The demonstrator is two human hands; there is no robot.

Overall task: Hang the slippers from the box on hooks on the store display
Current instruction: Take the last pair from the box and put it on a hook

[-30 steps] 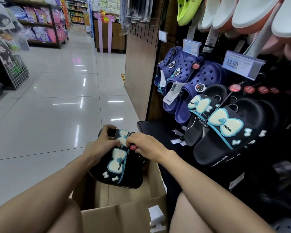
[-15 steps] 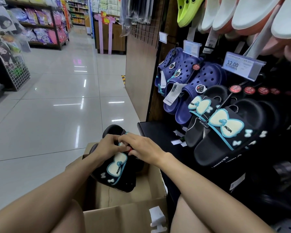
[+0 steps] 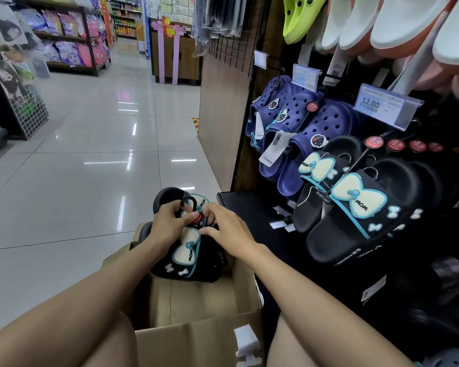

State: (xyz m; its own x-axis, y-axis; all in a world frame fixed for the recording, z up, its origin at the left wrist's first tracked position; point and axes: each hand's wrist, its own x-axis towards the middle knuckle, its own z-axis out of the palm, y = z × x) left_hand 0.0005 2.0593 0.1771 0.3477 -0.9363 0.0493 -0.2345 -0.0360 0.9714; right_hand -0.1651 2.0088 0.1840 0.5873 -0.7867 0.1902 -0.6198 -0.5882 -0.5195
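Observation:
A pair of black slippers [image 3: 188,258] with cream and teal bows is held over the open cardboard box [image 3: 196,337]. My left hand [image 3: 167,223] grips the pair at its upper end, fingers around the black hanger hook [image 3: 187,201]. My right hand [image 3: 224,229] pinches the same hanger by its red tag, fingers curled. On the display to the right, matching black bow slippers [image 3: 355,207] hang on a hook under a 12.00 price tag [image 3: 384,104].
Navy clogs [image 3: 297,133] hang left of the black slippers; a lime clog [image 3: 300,14] and white-soled slippers hang above. A wooden end panel [image 3: 223,115] bounds the display. A glossy tiled aisle [image 3: 77,168] lies to the left, with stocked shelves beyond.
The slipper pair has risen a little out of the box and both hands have come together at the hanger; its black hook now stands up between my fingers.

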